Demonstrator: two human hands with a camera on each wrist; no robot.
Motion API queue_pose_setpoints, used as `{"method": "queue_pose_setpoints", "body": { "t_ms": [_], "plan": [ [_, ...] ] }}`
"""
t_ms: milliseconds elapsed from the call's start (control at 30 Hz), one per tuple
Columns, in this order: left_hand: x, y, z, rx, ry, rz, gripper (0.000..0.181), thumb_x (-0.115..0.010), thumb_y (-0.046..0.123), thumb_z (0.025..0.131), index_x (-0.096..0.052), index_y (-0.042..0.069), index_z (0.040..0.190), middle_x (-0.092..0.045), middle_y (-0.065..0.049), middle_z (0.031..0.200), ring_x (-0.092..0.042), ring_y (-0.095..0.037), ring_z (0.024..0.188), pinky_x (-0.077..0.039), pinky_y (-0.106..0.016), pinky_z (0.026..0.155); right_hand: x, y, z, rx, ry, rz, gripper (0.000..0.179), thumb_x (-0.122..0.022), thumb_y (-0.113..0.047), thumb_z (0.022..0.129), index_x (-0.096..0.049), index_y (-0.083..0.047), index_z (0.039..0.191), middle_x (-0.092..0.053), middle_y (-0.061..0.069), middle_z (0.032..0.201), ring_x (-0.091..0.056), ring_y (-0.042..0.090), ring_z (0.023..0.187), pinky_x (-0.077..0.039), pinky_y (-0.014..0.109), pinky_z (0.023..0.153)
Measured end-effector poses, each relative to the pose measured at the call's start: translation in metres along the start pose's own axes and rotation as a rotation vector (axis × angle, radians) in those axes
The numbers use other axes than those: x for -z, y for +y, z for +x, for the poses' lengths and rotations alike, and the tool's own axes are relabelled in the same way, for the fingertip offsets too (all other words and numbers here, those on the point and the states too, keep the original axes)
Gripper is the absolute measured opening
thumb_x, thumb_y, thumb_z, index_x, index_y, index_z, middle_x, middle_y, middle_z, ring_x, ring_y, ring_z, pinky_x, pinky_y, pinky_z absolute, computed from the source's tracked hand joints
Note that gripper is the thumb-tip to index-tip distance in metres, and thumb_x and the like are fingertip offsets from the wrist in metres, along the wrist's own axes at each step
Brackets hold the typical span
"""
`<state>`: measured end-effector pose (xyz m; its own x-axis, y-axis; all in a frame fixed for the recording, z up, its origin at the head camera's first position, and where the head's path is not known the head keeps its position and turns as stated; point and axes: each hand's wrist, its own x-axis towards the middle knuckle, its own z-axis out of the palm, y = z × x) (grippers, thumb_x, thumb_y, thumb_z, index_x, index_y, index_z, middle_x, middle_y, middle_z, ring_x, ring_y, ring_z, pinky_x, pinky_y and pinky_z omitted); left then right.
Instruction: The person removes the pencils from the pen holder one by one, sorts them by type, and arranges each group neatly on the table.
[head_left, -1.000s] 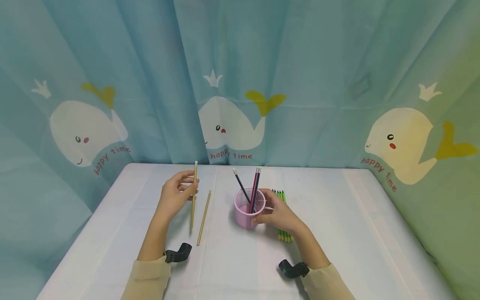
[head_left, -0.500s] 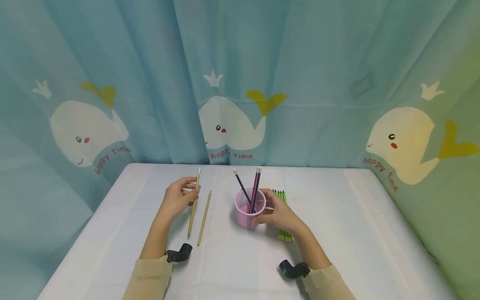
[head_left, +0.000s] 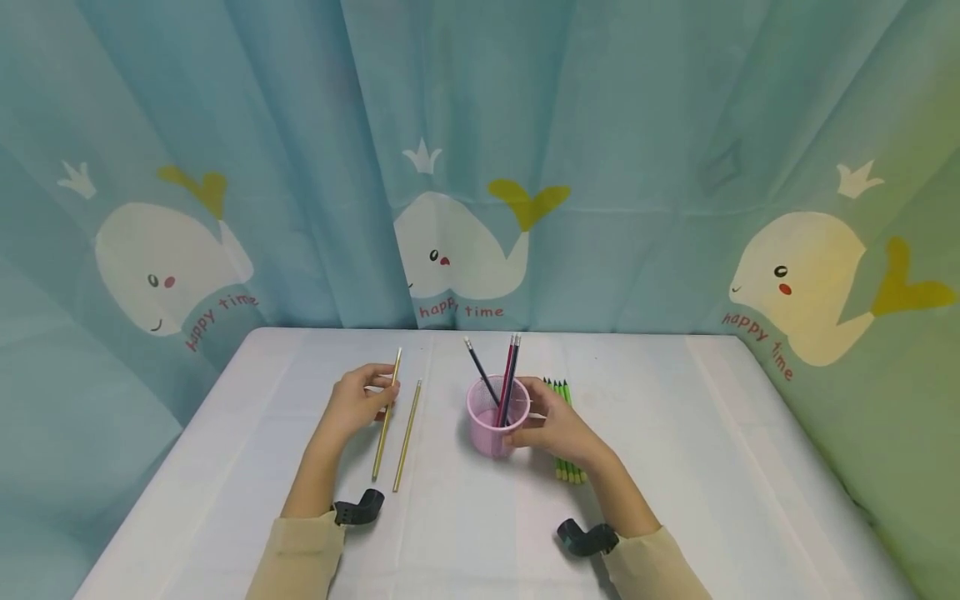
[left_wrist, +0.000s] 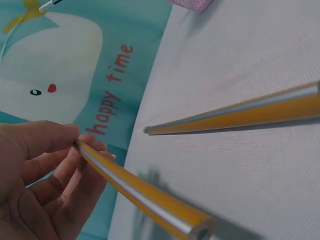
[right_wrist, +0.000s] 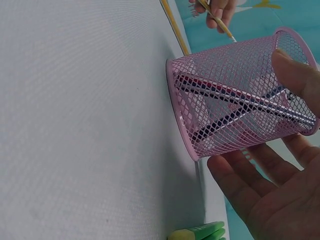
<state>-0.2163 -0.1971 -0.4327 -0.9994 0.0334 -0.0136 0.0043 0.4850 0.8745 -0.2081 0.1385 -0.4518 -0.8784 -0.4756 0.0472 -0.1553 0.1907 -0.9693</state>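
My left hand (head_left: pixel 356 403) pinches a yellow-and-silver striped pencil (left_wrist: pixel 145 192) between thumb and fingers. The pencil slants, its lower end pointing back toward me. A second striped pencil (head_left: pixel 407 437) lies on the table just right of it. With thumb and fingers around its side, my right hand (head_left: pixel 561 427) holds a pink mesh pencil cup (right_wrist: pixel 225 65). Inside the cup lean a red pencil (head_left: pixel 508 367) and two dark pencils (head_left: pixel 477 365). The right wrist view shows the cup's base close to the tabletop; whether it touches is hard to tell.
Several green pencils (head_left: pixel 574 477) lie side by side on the white-covered table (head_left: pixel 712 467), partly hidden behind my right hand. A blue curtain (head_left: pixel 637 125) printed with whales hangs along the table's far edge.
My left hand has come slightly down and nearer to me, and its pencil has tilted from near upright to a slant. The right hand and the cup stay in place.
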Motion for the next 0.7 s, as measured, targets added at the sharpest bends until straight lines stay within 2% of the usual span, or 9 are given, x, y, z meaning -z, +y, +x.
{"method": "queue_pose_setpoints", "body": {
  "t_ms": [400,700],
  "plan": [
    [-0.003,-0.009,0.001,0.074,-0.036,0.038,0.041,-0.066,0.010,0.094,-0.058,-0.002,0.132,-0.067,-0.022,0.113,-0.067,-0.017,0.072,-0.060,-0.028,0.060,-0.001,0.003,0.002,0.002,0.007,-0.002,0.081,-0.088,-0.004,0.071,-0.048,-0.010,0.141,-0.056,0.012,0.136,-0.057,0.033,0.124,-0.052,0.041,0.103],
    [-0.005,-0.012,0.000,0.085,-0.054,0.048,0.038,-0.066,0.007,0.093,-0.059,-0.005,0.129,-0.067,-0.020,0.107,-0.064,-0.016,0.065,-0.059,-0.030,0.058,-0.002,0.001,0.001,0.002,-0.001,0.001,0.082,-0.087,-0.003,0.071,-0.047,-0.010,0.142,-0.056,0.013,0.136,-0.056,0.034,0.125,-0.052,0.042,0.103]
  ]
}}
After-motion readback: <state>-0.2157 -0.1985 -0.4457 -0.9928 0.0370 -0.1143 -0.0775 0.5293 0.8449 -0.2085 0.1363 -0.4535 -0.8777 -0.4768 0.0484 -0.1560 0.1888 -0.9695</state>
